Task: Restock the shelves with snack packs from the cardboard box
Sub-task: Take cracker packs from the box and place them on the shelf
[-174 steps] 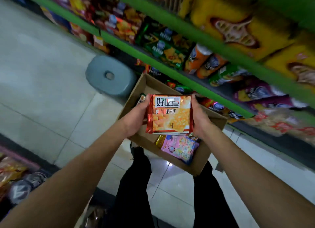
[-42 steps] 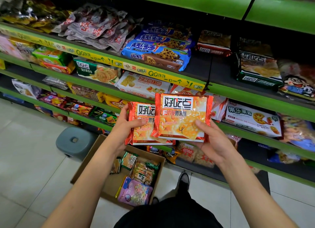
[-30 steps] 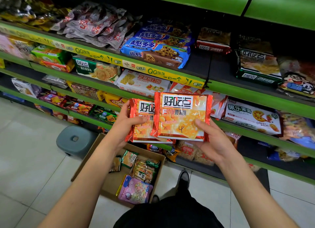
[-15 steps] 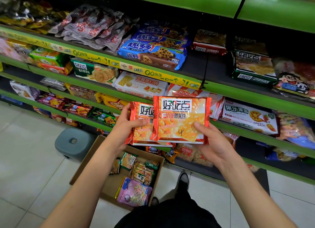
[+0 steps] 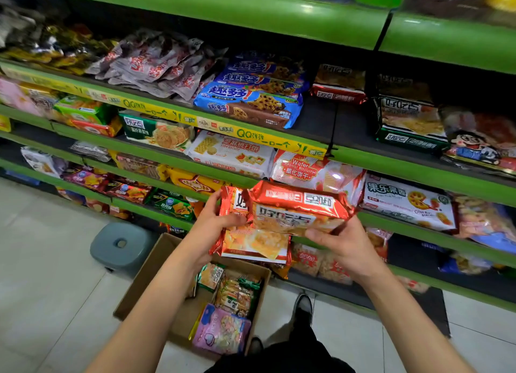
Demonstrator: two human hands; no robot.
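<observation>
Snack packs are mid-air right now, two red-and-orange cracker packs in front of the middle shelf. The right hand (image 5: 344, 249) has its fingers pinched on the near edge of the front pack (image 5: 298, 209), which is tipped so its top end points at the shelves. The left hand (image 5: 212, 227) has its fingers wrapped round the left side of the second pack (image 5: 252, 242), which sits just behind and below the first. My guess is the front one goes in next, maybe to the matching red packs (image 5: 339, 92) on the higher shelf at the far right, though I can't be sure that's the spot. Tip: keep it flat, slide it in label-out, and don't squeeze, crackers crumble easily. The cardboard box (image 5: 156, 277) on the floor still has a pink pack (image 5: 223, 330) and other packs inside, so plenty left to do.
</observation>
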